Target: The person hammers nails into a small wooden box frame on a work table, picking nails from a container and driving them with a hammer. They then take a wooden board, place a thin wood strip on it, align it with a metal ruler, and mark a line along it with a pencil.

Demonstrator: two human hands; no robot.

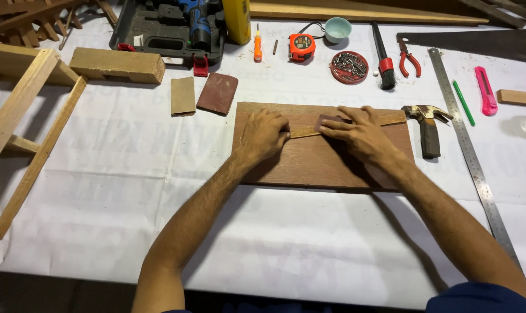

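Note:
A dark brown wooden board (309, 162) lies flat on the white-covered table. Across its upper part rests a thin pale wooden strip (390, 119), slanting up to the right. My left hand (264, 134) is closed over the strip's left end, pinning it to the board. My right hand (358, 130) presses a small reddish-brown piece of sandpaper (327, 120) flat on the strip's middle, fingers spread.
A hammer (428, 127) and a long steel ruler (468, 150) lie right of the board. Two sandpaper pieces (205, 94), a wood block (117, 65) and a wooden frame (25, 133) are at left. Behind are a drill case (167, 29), tape measure (302, 47), nails dish (349, 67), brush, pliers, saw.

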